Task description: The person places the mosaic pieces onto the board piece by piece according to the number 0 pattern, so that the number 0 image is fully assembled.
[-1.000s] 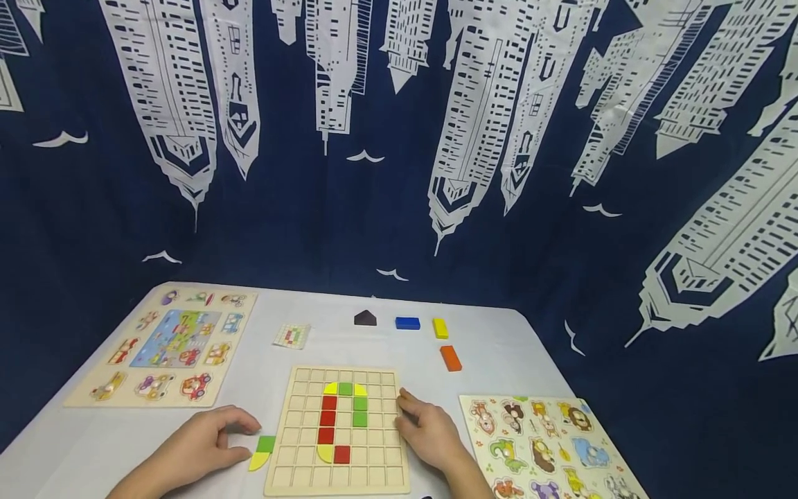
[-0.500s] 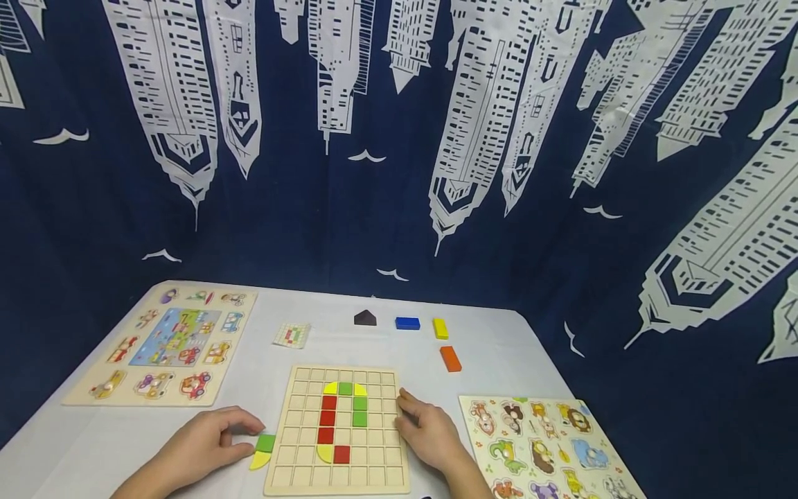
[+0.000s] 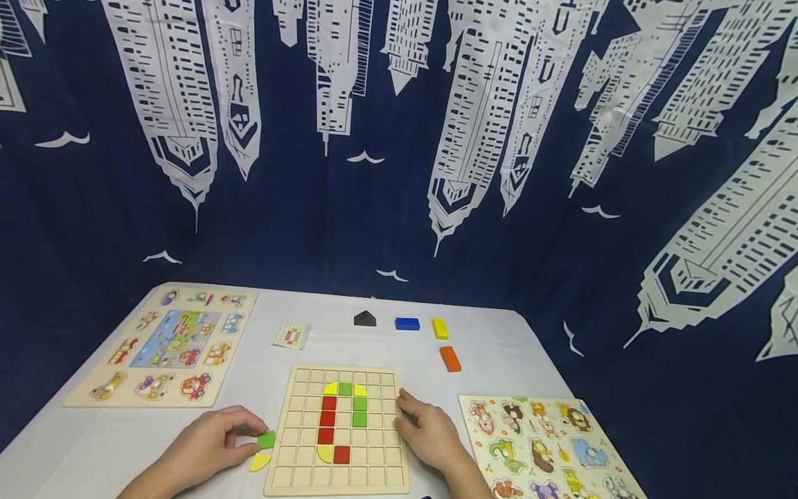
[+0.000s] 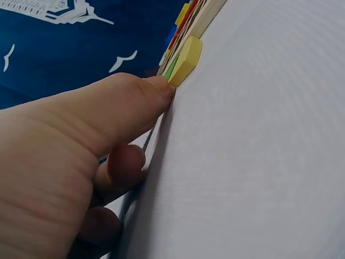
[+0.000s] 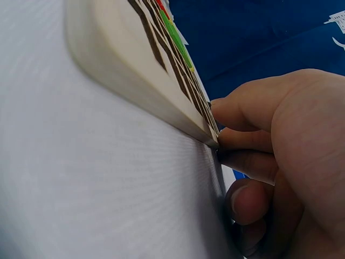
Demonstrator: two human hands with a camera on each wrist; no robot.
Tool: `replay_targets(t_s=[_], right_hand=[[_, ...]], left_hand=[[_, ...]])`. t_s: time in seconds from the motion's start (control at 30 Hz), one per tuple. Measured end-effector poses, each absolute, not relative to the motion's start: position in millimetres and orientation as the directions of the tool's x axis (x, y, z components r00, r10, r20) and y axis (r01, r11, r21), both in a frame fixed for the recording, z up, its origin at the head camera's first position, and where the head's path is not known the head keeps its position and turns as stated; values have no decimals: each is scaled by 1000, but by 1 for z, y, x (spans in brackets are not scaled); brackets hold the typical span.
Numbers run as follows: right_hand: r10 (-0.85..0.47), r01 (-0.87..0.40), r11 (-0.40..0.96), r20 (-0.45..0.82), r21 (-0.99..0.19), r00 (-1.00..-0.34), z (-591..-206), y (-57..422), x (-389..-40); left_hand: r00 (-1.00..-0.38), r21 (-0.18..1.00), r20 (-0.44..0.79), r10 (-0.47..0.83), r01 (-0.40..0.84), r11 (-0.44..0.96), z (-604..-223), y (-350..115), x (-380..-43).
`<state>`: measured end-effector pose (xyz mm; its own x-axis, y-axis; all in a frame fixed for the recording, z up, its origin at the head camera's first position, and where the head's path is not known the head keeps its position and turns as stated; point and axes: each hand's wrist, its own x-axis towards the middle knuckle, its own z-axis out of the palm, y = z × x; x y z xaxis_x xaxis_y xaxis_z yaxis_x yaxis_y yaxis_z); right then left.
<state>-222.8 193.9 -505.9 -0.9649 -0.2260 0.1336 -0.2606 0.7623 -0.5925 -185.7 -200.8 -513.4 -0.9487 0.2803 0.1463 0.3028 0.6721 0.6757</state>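
My left hand (image 3: 208,443) pinches a green square tile (image 3: 267,440) between thumb and fingers, just left of the wooden grid board (image 3: 374,478). Below it a yellow quarter-round tile (image 3: 259,462) lies on the table; in the left wrist view this yellow tile (image 4: 187,60) stands beyond the thumb tip, mostly covering the green one. My right hand (image 3: 430,430) holds the board's right edge with curled fingers, and in the right wrist view its fingertips meet the board edge (image 5: 156,108). Red tiles (image 3: 327,418), green tiles (image 3: 359,410) and yellow corner tiles form an open outline in the grid.
A small pattern card (image 3: 291,336) lies behind the board. Dark (image 3: 365,319), blue (image 3: 407,324), yellow (image 3: 440,328) and orange (image 3: 450,359) blocks sit at the back. A vehicle puzzle (image 3: 227,374) is at left, an animal puzzle (image 3: 517,416) at right.
My left hand has moved slightly right and taken hold of the green tile, which now tilts and is apart from the yellow one. The right hand has stayed in place.
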Motion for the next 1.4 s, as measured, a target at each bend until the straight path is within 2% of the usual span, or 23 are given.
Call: replay_targets(t_s=[0.4, 0.63, 0.9, 1.03, 1.17, 1.4], right_hand=[[-223, -246, 768, 114, -591, -968, -506, 194, -226], [-231, -259, 772, 123, -580, -965, -507, 195, -228], [-243, -278, 785, 138, -554, -960, -505, 197, -227], [-244, -280, 784, 140, -554, -960, -504, 198, -227], [-239, -277, 782, 141, -559, -961, -505, 198, -228], [-240, -271, 770, 131, -578, -962, -507, 197, -227]], left_hand=[[-966, 621, 163, 200, 258, 741, -515, -199, -188], [-948, 613, 254, 193, 312, 726, -511, -194, -189], [-876, 615, 300, 377, 480, 626, -490, -149, -197], [-823, 569, 320, 470, 563, 599, -483, -119, -204], [-791, 512, 289, 540, 604, 611, -482, -90, -213], [-772, 469, 201, 604, 617, 632, -484, -63, -221]])
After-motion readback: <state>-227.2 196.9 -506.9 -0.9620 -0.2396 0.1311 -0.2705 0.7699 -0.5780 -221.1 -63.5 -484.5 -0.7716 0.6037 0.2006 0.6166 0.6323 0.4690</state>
